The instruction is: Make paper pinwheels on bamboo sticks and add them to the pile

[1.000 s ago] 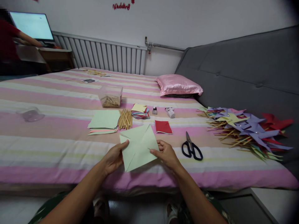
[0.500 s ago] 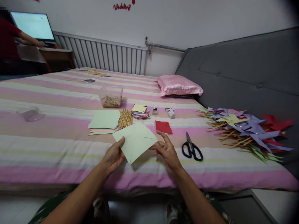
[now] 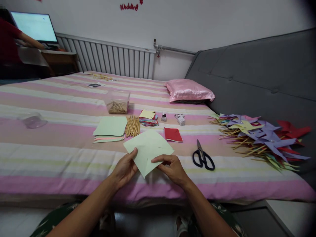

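Observation:
A pale green square of paper (image 3: 149, 144) with slits running in from its corners is held above the bed's near side. My left hand (image 3: 126, 168) grips its left edge, thumb on top and fingers beneath. On the lower right edge my right hand (image 3: 171, 168) pinches the paper, the index finger lying over it. Behind the sheet rest a stack of green paper squares (image 3: 110, 126), a heap of thin wooden sticks (image 3: 132, 126) and a pile of small coloured papers (image 3: 148, 115). Red paper squares (image 3: 173, 134) lie just beyond my right hand, and dark-handled scissors (image 3: 202, 158) to its right.
Finished paper pinwheels (image 3: 261, 135) are heaped at the right by the grey headboard (image 3: 259, 72). A clear box of sticks (image 3: 118, 102) stands farther back, a clear lid (image 3: 33, 120) at left. A pink pillow (image 3: 189, 90) lies behind. Someone in red (image 3: 8, 39) sits by a monitor.
The green paper has shifted slightly right and turned a little. My right hand has moved from the sheet's right corner to its lower right edge, the fingers now over the paper.

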A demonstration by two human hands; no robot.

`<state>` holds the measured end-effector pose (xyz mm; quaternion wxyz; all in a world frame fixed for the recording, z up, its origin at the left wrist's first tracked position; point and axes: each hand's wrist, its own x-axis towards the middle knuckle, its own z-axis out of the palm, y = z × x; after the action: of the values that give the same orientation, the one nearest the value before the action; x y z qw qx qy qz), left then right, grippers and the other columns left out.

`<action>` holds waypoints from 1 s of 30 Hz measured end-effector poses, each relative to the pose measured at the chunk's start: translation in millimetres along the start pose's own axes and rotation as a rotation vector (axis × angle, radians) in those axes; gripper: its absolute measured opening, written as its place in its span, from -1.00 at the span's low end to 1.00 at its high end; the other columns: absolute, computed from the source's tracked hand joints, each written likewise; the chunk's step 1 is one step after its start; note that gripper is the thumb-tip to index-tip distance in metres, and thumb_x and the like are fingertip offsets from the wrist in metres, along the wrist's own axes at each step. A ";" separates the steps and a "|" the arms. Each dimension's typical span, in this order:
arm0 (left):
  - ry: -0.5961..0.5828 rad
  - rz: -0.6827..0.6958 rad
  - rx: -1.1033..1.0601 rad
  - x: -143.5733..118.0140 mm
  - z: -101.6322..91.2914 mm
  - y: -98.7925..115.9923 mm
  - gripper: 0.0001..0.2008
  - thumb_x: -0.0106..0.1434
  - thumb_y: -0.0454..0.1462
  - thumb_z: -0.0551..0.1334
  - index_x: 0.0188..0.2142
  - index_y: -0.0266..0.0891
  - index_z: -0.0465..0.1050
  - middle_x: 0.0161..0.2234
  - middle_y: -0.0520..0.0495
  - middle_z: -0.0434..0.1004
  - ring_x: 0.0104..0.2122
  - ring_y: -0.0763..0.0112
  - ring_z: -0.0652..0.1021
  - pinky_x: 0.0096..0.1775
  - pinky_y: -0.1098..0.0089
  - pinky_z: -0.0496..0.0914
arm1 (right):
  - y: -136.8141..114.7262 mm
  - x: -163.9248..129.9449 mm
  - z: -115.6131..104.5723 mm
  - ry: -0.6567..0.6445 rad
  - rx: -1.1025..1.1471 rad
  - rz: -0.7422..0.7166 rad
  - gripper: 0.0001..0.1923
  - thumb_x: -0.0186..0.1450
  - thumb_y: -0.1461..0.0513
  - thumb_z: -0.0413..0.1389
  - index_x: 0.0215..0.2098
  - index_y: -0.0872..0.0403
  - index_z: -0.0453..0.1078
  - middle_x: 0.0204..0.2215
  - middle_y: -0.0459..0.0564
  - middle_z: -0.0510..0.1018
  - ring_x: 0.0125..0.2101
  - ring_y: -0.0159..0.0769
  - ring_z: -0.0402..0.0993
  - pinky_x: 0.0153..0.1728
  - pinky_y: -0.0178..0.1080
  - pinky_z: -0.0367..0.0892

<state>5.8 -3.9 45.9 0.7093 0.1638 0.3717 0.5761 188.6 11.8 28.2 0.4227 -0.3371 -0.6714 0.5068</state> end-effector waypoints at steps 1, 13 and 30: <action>-0.001 -0.009 -0.003 -1.8 0.7 2.9 -0.72 0.26 -0.38 0.09 -0.04 -0.41 0.37 -0.29 -0.19 0.61 -0.32 0.30 0.60 -0.23 0.41 0.50 | -1.1 0.1 -1.6 0.000 0.010 0.021 -0.87 0.11 0.24 0.18 -0.35 0.02 0.54 -0.37 -0.04 0.61 -0.37 -0.29 0.51 -0.38 -0.31 0.36; -0.040 -0.265 0.190 -12.2 -7.0 28.0 -0.72 0.14 -0.22 0.25 -0.19 -0.38 0.48 -0.39 -0.19 0.61 -0.50 0.29 0.58 -0.42 0.39 0.47 | -12.4 -1.6 -18.2 -0.090 -0.026 0.076 -0.75 0.09 0.08 0.22 -0.55 0.11 0.46 -0.62 -0.08 0.46 -0.59 -0.42 0.28 -0.56 -0.36 0.15; -0.152 -0.241 0.384 -11.9 -5.6 13.3 -0.69 0.08 -0.22 0.31 -0.23 -0.44 0.52 -0.36 -0.30 0.61 -0.43 0.23 0.58 -0.33 0.36 0.44 | -6.2 1.1 -15.5 -0.003 -0.114 0.103 -0.74 0.10 0.09 0.20 -0.59 0.11 0.37 -0.65 -0.11 0.37 -0.62 -0.44 0.22 -0.61 -0.38 0.10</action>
<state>-8.2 -12.3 55.0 0.7548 0.2928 0.4368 0.3920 202.1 17.3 36.4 0.3753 -0.3938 -0.6815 0.4894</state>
